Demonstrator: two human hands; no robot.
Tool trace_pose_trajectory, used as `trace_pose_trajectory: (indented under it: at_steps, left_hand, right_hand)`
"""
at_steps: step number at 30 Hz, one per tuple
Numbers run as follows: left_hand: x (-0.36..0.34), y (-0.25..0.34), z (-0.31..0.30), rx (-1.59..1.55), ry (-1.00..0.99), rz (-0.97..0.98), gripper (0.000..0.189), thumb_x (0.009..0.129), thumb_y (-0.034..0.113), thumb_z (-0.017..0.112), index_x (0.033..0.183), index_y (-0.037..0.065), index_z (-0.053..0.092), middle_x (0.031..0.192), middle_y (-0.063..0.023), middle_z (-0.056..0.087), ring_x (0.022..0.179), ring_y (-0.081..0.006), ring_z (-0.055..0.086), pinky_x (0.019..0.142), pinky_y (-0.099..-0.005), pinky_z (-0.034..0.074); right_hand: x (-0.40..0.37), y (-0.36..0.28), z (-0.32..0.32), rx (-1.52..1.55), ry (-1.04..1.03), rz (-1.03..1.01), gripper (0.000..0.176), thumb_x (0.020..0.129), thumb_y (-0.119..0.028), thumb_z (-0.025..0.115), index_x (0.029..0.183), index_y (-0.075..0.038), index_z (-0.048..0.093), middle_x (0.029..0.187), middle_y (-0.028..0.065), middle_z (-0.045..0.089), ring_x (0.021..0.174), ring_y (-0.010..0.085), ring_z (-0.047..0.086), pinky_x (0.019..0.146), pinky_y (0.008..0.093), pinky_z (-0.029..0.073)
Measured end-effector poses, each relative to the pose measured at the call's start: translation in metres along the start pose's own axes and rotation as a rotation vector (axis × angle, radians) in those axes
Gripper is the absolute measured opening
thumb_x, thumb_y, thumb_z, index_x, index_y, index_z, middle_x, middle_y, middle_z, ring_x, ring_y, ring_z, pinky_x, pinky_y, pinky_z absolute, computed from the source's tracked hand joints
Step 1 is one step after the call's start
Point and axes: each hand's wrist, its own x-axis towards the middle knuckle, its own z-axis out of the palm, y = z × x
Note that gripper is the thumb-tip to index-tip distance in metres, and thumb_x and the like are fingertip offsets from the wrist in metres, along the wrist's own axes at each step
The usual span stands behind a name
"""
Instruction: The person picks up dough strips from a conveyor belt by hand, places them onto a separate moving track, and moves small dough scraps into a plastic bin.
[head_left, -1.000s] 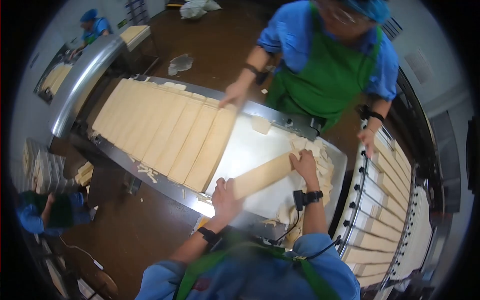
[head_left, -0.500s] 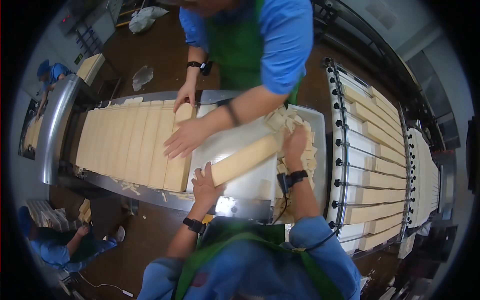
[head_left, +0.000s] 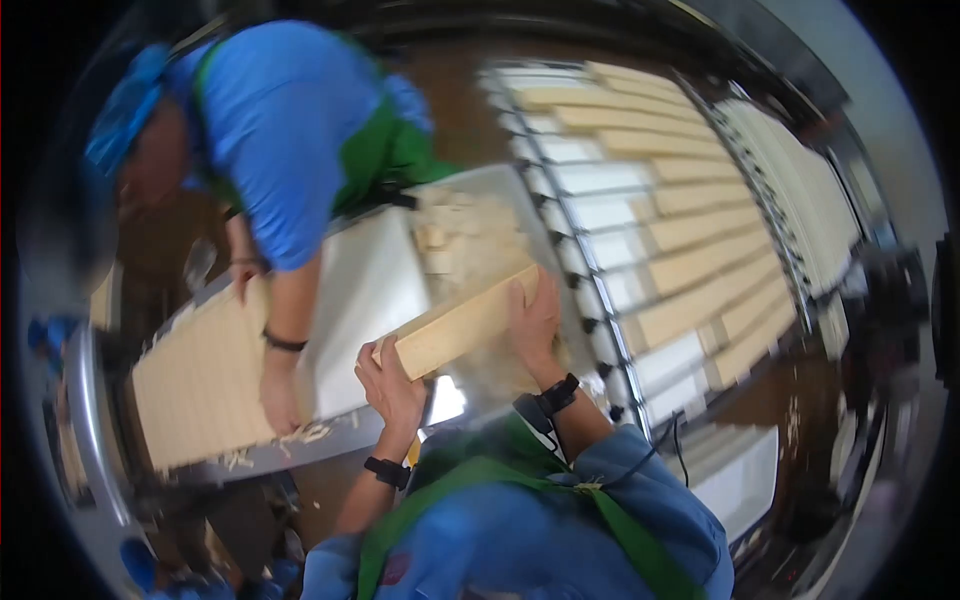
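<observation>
A long pale-yellow block (head_left: 455, 330), seemingly of stacked dough sheets, is held at a slant in front of me. My left hand (head_left: 392, 390) grips its near left end, and my right hand (head_left: 535, 318) is closed round its far right end. Beneath the block's right half is a white tub (head_left: 522, 190) with broken pale scraps (head_left: 450, 225). To the left of the block is a white work surface (head_left: 375, 275). A co-worker's hand (head_left: 280, 405) is by the row of similar blocks (head_left: 200, 370) at the left.
The co-worker (head_left: 270, 120) leans over the far side of the row. At right, a roller conveyor with a side rail (head_left: 590, 270) carries several long blocks (head_left: 690, 235). Another white tub (head_left: 750, 470) stands at lower right. A rounded metal housing (head_left: 92, 420) is at far left. Motion blurs the view.
My view has swung right, bringing the conveyor closer. The block in my hands has been lifted and shifted toward the scrap tub. The co-worker has bent further over the row.
</observation>
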Motion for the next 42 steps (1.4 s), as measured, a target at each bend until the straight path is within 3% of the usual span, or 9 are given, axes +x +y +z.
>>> trace_pose_trajectory:
  at_steps: [8, 13, 16, 18, 21, 28, 37, 40, 42]
  left_hand:
    - [-0.056, 0.197, 0.035, -0.128, -0.402, 0.466, 0.087, 0.072, 0.010, 0.090, 0.151, 0.014, 0.052, 0.145, -0.0238, 0.042, 0.126, -0.0463, 0.046, 0.105, -0.0528, 0.045]
    - [-0.092, 0.266, 0.040, -0.184, -0.799, 0.529, 0.080, 0.085, 0.025, 0.086, 0.154, 0.008, 0.047, 0.135, -0.0241, 0.044, 0.118, -0.0461, 0.052, 0.100, -0.0538, 0.047]
    - [-0.103, 0.277, 0.062, -0.200, -0.830, 0.532, 0.079, 0.087, 0.023, 0.083, 0.155, 0.007, 0.046, 0.133, -0.0244, 0.047, 0.114, -0.0468, 0.056, 0.099, -0.0532, 0.048]
    - [-0.105, 0.287, 0.066, -0.184, -0.823, 0.544, 0.077, 0.088, 0.022, 0.082, 0.155, 0.007, 0.045, 0.132, -0.0240, 0.048, 0.113, -0.0463, 0.058, 0.099, -0.0532, 0.048]
    - [-0.104, 0.296, 0.069, -0.174, -0.822, 0.570, 0.074, 0.091, 0.020, 0.080, 0.155, 0.006, 0.045, 0.131, -0.0233, 0.050, 0.113, -0.0451, 0.060, 0.099, -0.0533, 0.048]
    - [-0.099, 0.291, 0.082, -0.253, -0.833, 0.534, 0.071, 0.095, 0.023, 0.076, 0.156, 0.007, 0.043, 0.129, -0.0209, 0.051, 0.118, -0.0420, 0.061, 0.100, -0.0524, 0.049]
    - [-0.111, 0.318, 0.128, -0.370, -0.819, 0.378, 0.074, 0.094, 0.026, 0.076, 0.156, 0.005, 0.041, 0.129, -0.0216, 0.053, 0.120, -0.0401, 0.061, 0.098, -0.0520, 0.051]
    - [-0.118, 0.321, 0.156, -0.354, -0.783, 0.364, 0.075, 0.092, 0.023, 0.078, 0.156, 0.008, 0.042, 0.131, -0.0223, 0.054, 0.122, -0.0402, 0.061, 0.099, -0.0498, 0.053]
    - [-0.116, 0.322, 0.158, -0.379, -0.790, 0.325, 0.076, 0.088, 0.019, 0.077, 0.155, 0.009, 0.043, 0.132, -0.0231, 0.053, 0.122, -0.0427, 0.060, 0.100, -0.0507, 0.052]
  right_hand:
    - [-0.002, 0.158, -0.219, -0.037, 0.481, 0.365, 0.034, 0.104, -0.023, 0.063, 0.129, 0.001, 0.065, 0.117, 0.0209, 0.070, 0.108, 0.0427, 0.067, 0.095, 0.0458, 0.053]
    - [-0.012, 0.244, -0.287, -0.155, 0.390, 0.445, 0.035, 0.104, -0.024, 0.062, 0.130, -0.001, 0.067, 0.123, 0.0217, 0.072, 0.115, 0.0408, 0.070, 0.099, 0.0451, 0.053]
    - [-0.001, 0.280, -0.299, -0.271, 0.167, 0.444, 0.045, 0.104, -0.035, 0.063, 0.132, 0.000, 0.066, 0.124, 0.0244, 0.073, 0.116, 0.0394, 0.071, 0.103, 0.0486, 0.051]
    - [0.013, 0.281, -0.304, -0.539, -0.266, 0.487, 0.060, 0.103, -0.050, 0.060, 0.134, 0.002, 0.063, 0.119, 0.0269, 0.074, 0.113, 0.0406, 0.072, 0.107, 0.0581, 0.043]
    - [0.016, 0.293, -0.299, -0.650, -0.378, 0.523, 0.073, 0.100, -0.062, 0.057, 0.133, 0.003, 0.062, 0.114, 0.0274, 0.076, 0.108, 0.0432, 0.073, 0.107, 0.0667, 0.035]
    - [0.017, 0.297, -0.300, -0.741, -0.355, 0.480, 0.075, 0.099, -0.064, 0.057, 0.135, 0.001, 0.062, 0.110, 0.0265, 0.077, 0.122, 0.0403, 0.062, 0.106, 0.0630, 0.032]
    - [-0.005, 0.269, -0.297, -0.877, 0.006, 0.400, 0.063, 0.098, -0.046, 0.070, 0.144, -0.003, 0.059, 0.143, 0.0218, 0.059, 0.143, 0.0386, 0.044, 0.111, 0.0636, 0.032]
    - [-0.037, 0.253, -0.290, -0.784, -0.083, 0.342, 0.064, 0.100, -0.041, 0.068, 0.150, -0.005, 0.054, 0.150, 0.0258, 0.053, 0.148, 0.0422, 0.040, 0.117, 0.0661, 0.028]
    - [-0.061, 0.241, -0.282, -0.359, -0.157, 0.206, 0.071, 0.100, -0.040, 0.067, 0.159, -0.006, 0.045, 0.161, 0.0294, 0.041, 0.154, 0.0459, 0.031, 0.123, 0.0673, 0.020]
